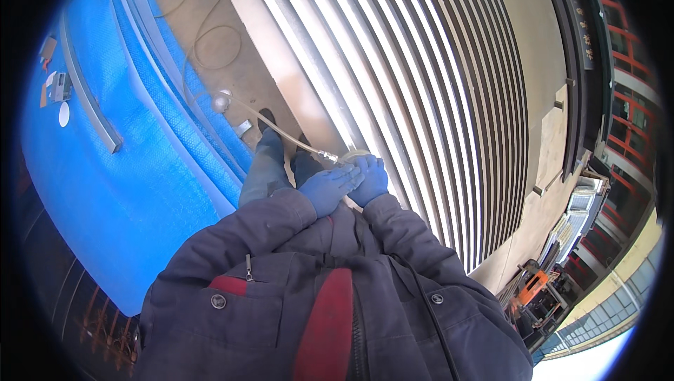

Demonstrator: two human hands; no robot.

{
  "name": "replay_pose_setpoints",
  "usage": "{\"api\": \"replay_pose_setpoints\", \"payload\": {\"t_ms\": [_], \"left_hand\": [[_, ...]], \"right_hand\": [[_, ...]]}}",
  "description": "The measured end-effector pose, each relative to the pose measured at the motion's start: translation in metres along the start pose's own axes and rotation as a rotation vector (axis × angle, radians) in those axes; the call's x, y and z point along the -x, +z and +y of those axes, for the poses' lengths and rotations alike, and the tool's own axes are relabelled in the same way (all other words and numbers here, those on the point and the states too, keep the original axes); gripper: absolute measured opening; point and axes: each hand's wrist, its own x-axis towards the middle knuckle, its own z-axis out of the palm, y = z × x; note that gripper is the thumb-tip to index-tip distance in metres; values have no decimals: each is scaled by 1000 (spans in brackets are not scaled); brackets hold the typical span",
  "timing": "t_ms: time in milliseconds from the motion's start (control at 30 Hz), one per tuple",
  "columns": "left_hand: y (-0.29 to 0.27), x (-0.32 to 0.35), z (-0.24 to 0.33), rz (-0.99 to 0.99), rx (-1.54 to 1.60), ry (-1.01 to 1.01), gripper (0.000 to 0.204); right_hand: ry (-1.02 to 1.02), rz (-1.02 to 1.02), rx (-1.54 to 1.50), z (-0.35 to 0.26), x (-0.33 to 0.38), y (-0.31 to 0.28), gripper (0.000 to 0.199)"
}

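Note:
Both of my hands wear blue gloves and meet in front of my waist, at the near edge of the rows of long metal strips. My right hand (370,179) is closed over a hose-fed air tool, mostly hidden, whose round pale edge (357,153) looks like a sander's. My left hand (328,188) is closed on the tool's near left side, its fingers touching the right hand. A metal coupling (327,155) joins the tool to a pale hose (277,129), which runs off to the far left. The long, bright metal strips (397,93) lie parallel beside the tool.
On the left, a surface covered in blue sheeting (154,191) carries a metal bar (91,103) and small items, including a white oval piece (64,114). A round whitish object (221,102) lies by the hose on the floor. Orange machinery (530,288) stands at right.

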Motion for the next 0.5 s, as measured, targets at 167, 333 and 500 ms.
{"api": "replay_pose_setpoints", "payload": {"t_ms": [167, 333, 500], "left_hand": [[-9, 0, -10, 173, -125, -57, 67], [4, -13, 8, 165, -73, -57, 68], [12, -23, 17, 169, -79, 2, 68]], "right_hand": [[-41, 171, -50, -5, -20, 8, 33], [38, 70, -7, 9, -8, -2, 32], [-2, 51, 86, 16, 0, 1, 32]]}}
